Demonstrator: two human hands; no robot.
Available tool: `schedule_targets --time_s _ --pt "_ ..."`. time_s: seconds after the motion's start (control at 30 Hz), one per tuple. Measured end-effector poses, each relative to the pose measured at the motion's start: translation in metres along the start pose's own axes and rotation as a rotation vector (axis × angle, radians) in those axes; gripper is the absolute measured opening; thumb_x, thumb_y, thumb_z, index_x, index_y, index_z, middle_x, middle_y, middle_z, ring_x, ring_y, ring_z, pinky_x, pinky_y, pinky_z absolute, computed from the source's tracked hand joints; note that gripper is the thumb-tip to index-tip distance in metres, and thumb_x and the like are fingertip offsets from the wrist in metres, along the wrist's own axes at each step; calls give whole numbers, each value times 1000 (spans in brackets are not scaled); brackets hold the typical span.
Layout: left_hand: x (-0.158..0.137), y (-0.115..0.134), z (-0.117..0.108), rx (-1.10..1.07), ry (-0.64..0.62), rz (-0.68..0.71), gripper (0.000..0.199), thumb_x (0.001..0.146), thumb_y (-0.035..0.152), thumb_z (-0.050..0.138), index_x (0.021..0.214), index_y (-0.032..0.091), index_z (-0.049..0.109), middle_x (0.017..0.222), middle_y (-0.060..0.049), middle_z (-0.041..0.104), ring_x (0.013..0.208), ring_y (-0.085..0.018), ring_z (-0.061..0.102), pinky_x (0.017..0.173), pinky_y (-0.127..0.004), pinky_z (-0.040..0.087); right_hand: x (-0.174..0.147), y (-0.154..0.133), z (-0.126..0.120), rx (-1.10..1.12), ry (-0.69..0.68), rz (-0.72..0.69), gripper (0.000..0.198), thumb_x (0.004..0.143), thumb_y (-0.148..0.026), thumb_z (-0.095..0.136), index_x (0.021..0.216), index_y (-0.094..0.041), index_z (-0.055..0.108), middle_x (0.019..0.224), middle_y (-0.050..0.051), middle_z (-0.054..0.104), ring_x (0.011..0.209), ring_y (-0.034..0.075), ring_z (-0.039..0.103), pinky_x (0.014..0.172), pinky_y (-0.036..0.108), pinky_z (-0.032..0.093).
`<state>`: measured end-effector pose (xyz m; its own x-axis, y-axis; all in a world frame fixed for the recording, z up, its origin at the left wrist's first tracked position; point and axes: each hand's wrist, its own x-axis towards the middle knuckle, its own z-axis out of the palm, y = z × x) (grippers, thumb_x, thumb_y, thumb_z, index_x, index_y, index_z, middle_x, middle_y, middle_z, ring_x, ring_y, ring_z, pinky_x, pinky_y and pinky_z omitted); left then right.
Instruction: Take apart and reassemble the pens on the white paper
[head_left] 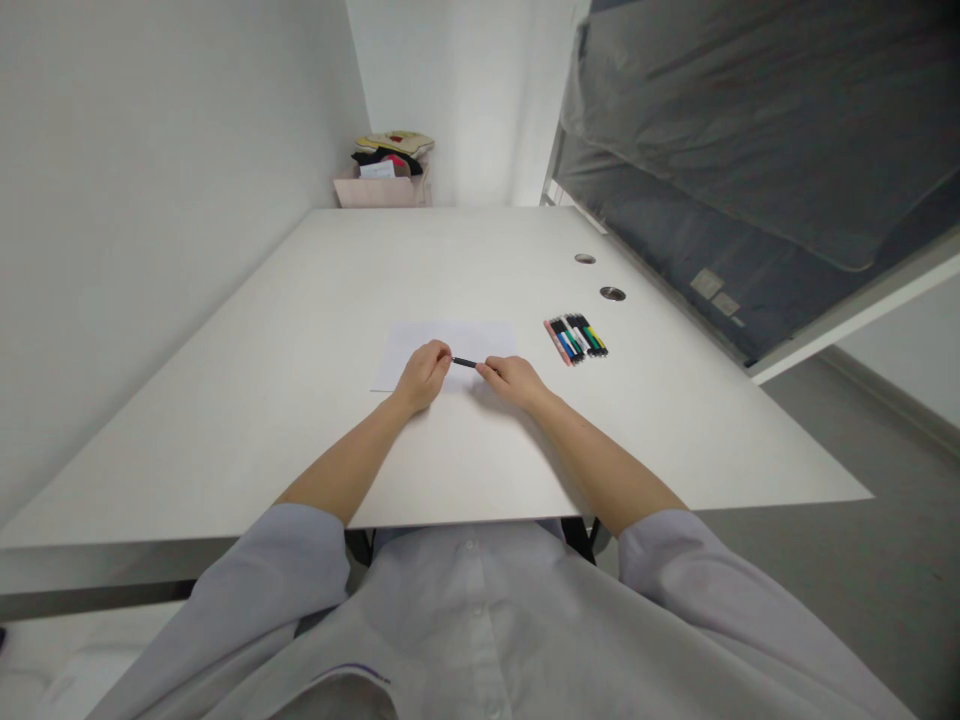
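Observation:
A slim black pen (464, 362) is held level between my two hands, above a white sheet of paper (405, 340). My left hand (424, 376) is closed, its fingertips pinched at the pen's left end. Thumb and fingers of my right hand (513, 380) wrap round the right end, which they partly hide. Whether the pen has a cap cannot be made out. To the right of the paper, several pens and markers (576, 338) lie side by side in a row, black, green, blue, white, yellow and pink among their colours.
The white table (300, 320) runs back to a pink box (379, 192) with cloth items in and on it. Two round metal-rimmed holes, the nearer a cable grommet (613, 294), sit near the right edge. A dark grey covered panel (750, 150) stands along the right side.

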<state>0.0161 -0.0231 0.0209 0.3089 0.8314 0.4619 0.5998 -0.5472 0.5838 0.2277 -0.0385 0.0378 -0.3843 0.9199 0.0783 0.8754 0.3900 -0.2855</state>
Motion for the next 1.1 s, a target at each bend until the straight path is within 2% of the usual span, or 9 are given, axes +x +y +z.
schedule_targets --time_s 0.17,0.33,0.5,0.63,0.7,0.77,0.93,1.1 --pt "1 -1 0 70 -27 11 30 98 34 33 74 23 46 78 -6 57 78 -21 53 79 -38 42 -1 0 -1 4 1 2 51 103 -47 31 91 -17 70 80 8 71 73 18 59 62 29 26" --pt "2 -1 1 45 -22 6 22 97 33 37 85 22 52 84 -6 61 81 -21 54 79 -37 42 -1 0 -1 6 6 6 52 103 -47 31 91 -17 71 80 8 71 73 18 59 62 28 26" --pt "2 -2 1 101 -34 -15 33 98 37 33 72 23 47 73 -5 56 76 -22 53 79 -38 42 -1 -1 -2 4 -10 -6 50 103 -47 33 92 -17 72 81 8 72 74 18 60 62 28 26" --pt "0 -2 -1 -22 4 -8 17 95 33 42 93 21 54 91 -7 63 87 -21 57 84 -37 45 -2 -1 -2 9 -2 3 50 103 -47 32 92 -18 71 80 8 71 73 18 59 62 28 26" --pt "-1 -2 -1 -44 -7 2 14 93 31 45 97 21 54 96 -7 64 90 -21 56 86 -37 45 -2 -1 -3 6 -3 14 50 103 -47 32 92 -18 72 80 8 71 72 18 59 62 28 26" --pt "-1 -3 0 -23 -23 2 14 94 31 43 92 21 54 93 -7 63 88 -21 55 85 -37 45 -2 -1 -3 4 -1 22 50 103 -47 32 92 -18 72 80 8 71 73 18 59 62 29 26" --pt "3 -7 3 74 -22 0 33 98 37 34 71 23 45 74 -6 56 76 -21 52 79 -38 43 -2 -1 -2 11 -9 8 49 102 -46 34 91 -18 72 79 7 71 72 18 59 62 28 26" --pt "2 -7 2 -24 -49 -70 35 96 42 38 70 22 51 68 -3 56 70 -19 53 72 -35 44 -1 1 -1 9 -7 11 49 102 -47 34 92 -17 72 79 7 72 72 18 59 61 28 26"
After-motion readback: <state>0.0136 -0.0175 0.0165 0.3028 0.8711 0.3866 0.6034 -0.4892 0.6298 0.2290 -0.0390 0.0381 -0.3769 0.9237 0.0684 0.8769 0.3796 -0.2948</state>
